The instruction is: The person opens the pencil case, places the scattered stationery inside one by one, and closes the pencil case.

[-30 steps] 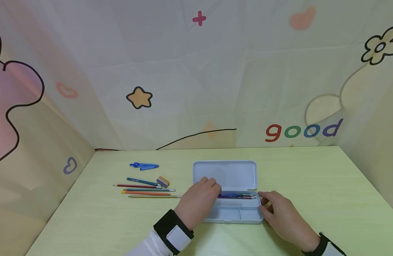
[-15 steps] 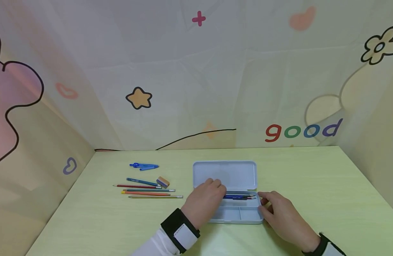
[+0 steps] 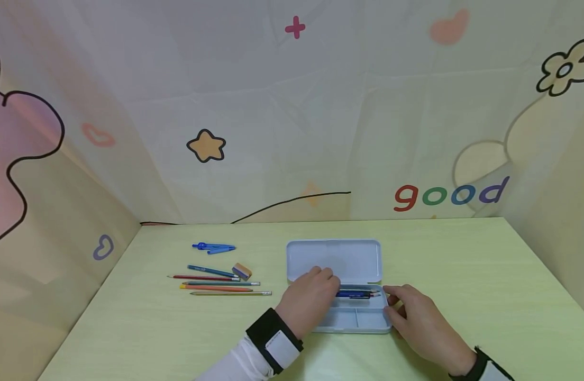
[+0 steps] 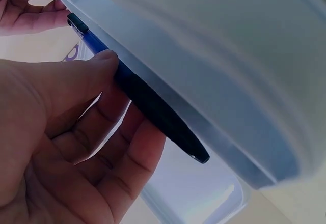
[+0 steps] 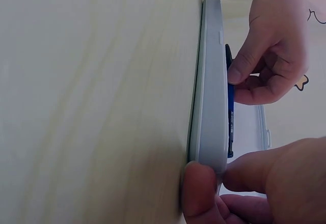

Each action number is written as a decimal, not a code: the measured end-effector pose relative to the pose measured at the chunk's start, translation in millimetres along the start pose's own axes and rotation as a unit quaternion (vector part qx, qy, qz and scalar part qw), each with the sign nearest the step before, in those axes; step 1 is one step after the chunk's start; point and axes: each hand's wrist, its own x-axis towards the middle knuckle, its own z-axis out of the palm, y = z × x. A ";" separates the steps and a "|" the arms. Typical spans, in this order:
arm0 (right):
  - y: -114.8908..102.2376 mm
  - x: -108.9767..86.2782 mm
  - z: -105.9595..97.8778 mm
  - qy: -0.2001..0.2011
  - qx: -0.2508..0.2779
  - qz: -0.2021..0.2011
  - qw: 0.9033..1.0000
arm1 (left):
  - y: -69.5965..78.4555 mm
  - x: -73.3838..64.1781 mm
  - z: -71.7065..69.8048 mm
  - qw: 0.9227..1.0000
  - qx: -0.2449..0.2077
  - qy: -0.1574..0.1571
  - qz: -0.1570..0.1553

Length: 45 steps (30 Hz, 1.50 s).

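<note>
My left hand [image 3: 308, 299] reaches over an open light blue pencil case [image 3: 370, 317]. Its thumb and fingers pinch a blue pen with a black grip [image 4: 160, 109], held lengthwise along the case in the left wrist view. The pen overlaps the upper compartment, where pencil ends [image 3: 375, 293] show at the right; my hand hides the compartment's left part. At the right end of the case my right hand [image 3: 418, 317] grips the edge between thumb and fingers. The case lid [image 3: 335, 259] lies folded back behind.
Left of the case lie several pencils: olive [image 3: 230, 293], orange [image 3: 216, 288], green [image 3: 220, 283], dark red [image 3: 203, 277] and blue [image 3: 211, 270]. An eraser [image 3: 242, 271] sits by their ends. Behind them is a blue compass [image 3: 214, 247]. A printed cloth [image 3: 282, 132] hangs behind the table.
My left hand has moved a little to the right over the case with the pen, uncovering the olive pencil's end. My right hand has stayed at the case's right edge.
</note>
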 end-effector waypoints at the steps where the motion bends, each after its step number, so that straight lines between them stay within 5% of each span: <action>1: 0.0 0.1 0.0 0.000 0.000 0.001 1.000 | 0.4 0.3 0.5 1.000 0.001 -0.001 -0.001; 45: -0.9 0.9 -1.3 -0.010 0.005 0.011 1.000 | 8.3 9.7 14.6 1.000 0.010 -0.003 -0.003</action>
